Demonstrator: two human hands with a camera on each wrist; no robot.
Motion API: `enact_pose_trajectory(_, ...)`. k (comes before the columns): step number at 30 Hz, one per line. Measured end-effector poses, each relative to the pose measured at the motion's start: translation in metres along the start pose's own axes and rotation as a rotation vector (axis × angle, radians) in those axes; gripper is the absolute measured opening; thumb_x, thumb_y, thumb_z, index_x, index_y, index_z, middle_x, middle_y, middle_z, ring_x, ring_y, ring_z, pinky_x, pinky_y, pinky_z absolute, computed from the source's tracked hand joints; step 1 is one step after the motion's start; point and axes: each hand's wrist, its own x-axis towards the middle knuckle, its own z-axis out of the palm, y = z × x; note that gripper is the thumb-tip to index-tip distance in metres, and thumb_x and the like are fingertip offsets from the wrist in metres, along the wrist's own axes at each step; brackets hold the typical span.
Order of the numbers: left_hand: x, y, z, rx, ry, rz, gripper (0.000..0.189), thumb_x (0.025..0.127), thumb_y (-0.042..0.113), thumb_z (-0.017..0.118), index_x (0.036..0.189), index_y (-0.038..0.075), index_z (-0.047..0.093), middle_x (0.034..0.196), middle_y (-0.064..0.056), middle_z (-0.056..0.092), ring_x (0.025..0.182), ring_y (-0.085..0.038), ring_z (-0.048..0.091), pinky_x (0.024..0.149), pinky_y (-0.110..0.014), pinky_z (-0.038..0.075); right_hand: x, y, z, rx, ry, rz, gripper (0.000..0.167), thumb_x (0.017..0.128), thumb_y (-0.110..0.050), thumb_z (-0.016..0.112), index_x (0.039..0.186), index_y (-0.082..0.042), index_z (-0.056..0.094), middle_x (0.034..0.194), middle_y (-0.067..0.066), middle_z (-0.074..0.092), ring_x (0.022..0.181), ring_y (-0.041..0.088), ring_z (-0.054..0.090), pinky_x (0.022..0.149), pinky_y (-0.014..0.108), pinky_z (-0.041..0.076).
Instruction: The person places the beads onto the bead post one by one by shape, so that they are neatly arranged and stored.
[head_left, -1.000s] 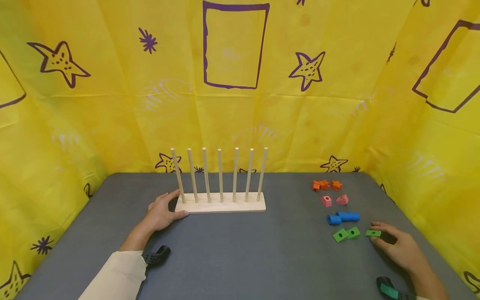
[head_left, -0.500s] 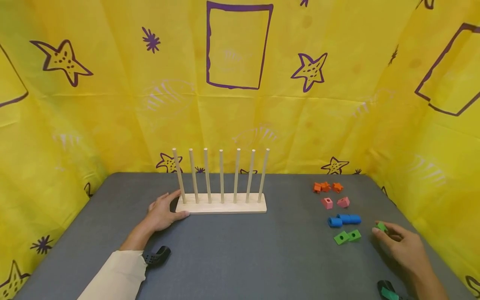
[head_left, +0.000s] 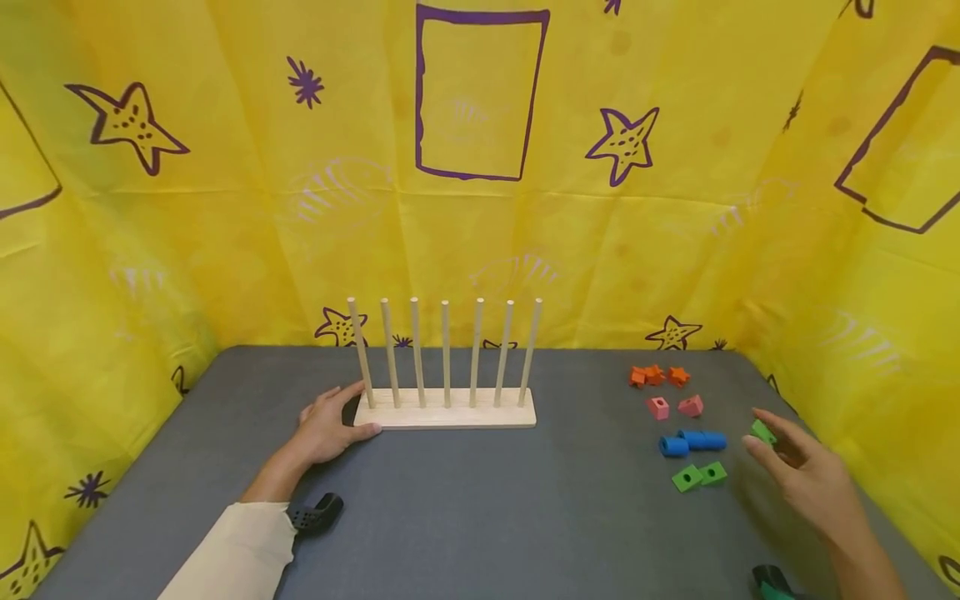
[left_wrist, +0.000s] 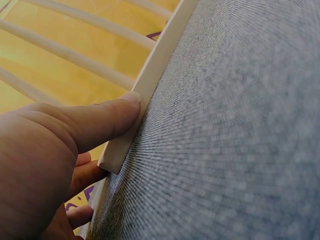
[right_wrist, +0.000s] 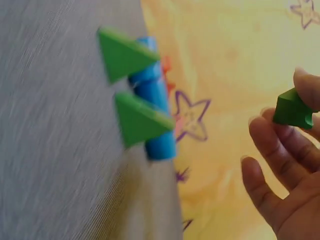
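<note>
My left hand (head_left: 326, 427) grips the left end of a pale wooden peg rack (head_left: 450, 418), thumb on the front edge and fingers round the back. In the left wrist view the thumb presses the rack's base (left_wrist: 145, 90). Several bare upright pegs stand in it. Over the table's right side, my right hand (head_left: 813, 479) pinches a green triangular block (head_left: 763, 432) between thumb and fingers, lifted off the surface. The right wrist view shows that green block (right_wrist: 291, 109) partly covered by the thumb. Two more green triangular blocks (head_left: 700, 476) lie to its left, each with a hole.
Blue cylinders (head_left: 693, 442) lie just behind the green pair. Farther back are two pink blocks (head_left: 675, 407) and three orange star-shaped blocks (head_left: 658, 376). A yellow patterned cloth (head_left: 480, 233) hangs round the back and sides of the grey table (head_left: 480, 517).
My right hand has picked the green triangular block up off the table, tilted it and raised it. The left hand stays on the peg rack. The head view has shifted slightly.
</note>
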Motion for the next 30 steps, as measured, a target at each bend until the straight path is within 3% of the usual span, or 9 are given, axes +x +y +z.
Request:
enact_pose_trajectory(4, -0.002, 0.0, 0.001, 0.0, -0.006, -0.006, 0.089, 0.08, 0.045, 0.077, 0.147, 0.004, 0.037, 0.142, -0.032, 0.036, 0.135, -0.052, 0.017, 0.1, -0.069, 0.007, 0.001, -0.02, 0.002, 0.054, 0.059, -0.014, 0.046, 0.09, -0.029, 0.07, 0.126, -0.004, 0.055, 0.107, -0.008, 0.063, 0.081, -0.01, 0.053, 0.063, 0.013, 0.046)
enact_pose_trajectory(6, -0.002, -0.001, 0.002, -0.003, -0.006, -0.009, 0.089, 0.08, 0.044, 0.077, 0.148, 0.004, 0.037, 0.142, -0.032, 0.036, 0.135, -0.052, 0.017, 0.1, -0.069, 0.007, 0.002, -0.031, 0.003, 0.069, 0.084, -0.038, 0.04, 0.089, -0.027, 0.072, 0.119, -0.005, 0.058, 0.095, -0.015, 0.063, 0.078, -0.004, 0.056, 0.063, 0.013, 0.046)
enact_pose_trajectory(14, -0.001, 0.0, 0.001, -0.015, -0.001, -0.004, 0.088, 0.08, 0.041, 0.078, 0.148, 0.004, 0.036, 0.142, -0.032, 0.036, 0.136, -0.051, 0.016, 0.101, -0.069, 0.005, 0.011, -0.077, 0.009, 0.125, 0.097, -0.218, 0.028, 0.09, -0.016, 0.071, 0.117, -0.009, 0.067, 0.089, -0.002, 0.064, 0.077, 0.007, 0.057, 0.062, 0.016, 0.045)
enact_pose_trajectory(21, -0.001, -0.002, 0.0, -0.012, 0.009, 0.007, 0.087, 0.081, 0.041, 0.078, 0.147, 0.003, 0.036, 0.142, -0.031, 0.037, 0.135, -0.051, 0.016, 0.101, -0.069, 0.005, 0.023, -0.117, 0.018, 0.291, 0.01, -0.411, 0.038, 0.088, 0.004, 0.067, 0.125, -0.003, 0.064, 0.103, 0.004, 0.065, 0.082, 0.011, 0.061, 0.069, 0.017, 0.051)
enact_pose_trajectory(25, -0.002, -0.001, 0.0, -0.012, 0.006, 0.009, 0.086, 0.081, 0.04, 0.077, 0.147, 0.004, 0.036, 0.142, -0.031, 0.038, 0.136, -0.051, 0.016, 0.101, -0.068, 0.005, 0.027, -0.138, 0.025, 0.324, -0.012, -0.442, 0.04, 0.086, 0.005, 0.069, 0.125, -0.004, 0.064, 0.106, 0.003, 0.064, 0.085, 0.012, 0.062, 0.073, 0.017, 0.051)
enact_pose_trajectory(30, 0.0, 0.0, 0.001, -0.013, 0.001, -0.001, 0.087, 0.081, 0.041, 0.077, 0.148, 0.005, 0.036, 0.142, -0.031, 0.037, 0.136, -0.05, 0.015, 0.101, -0.068, 0.005, 0.031, -0.161, 0.033, 0.362, -0.019, -0.437, 0.032, 0.084, 0.003, 0.073, 0.115, -0.002, 0.067, 0.096, 0.004, 0.068, 0.078, 0.014, 0.066, 0.066, 0.021, 0.053)
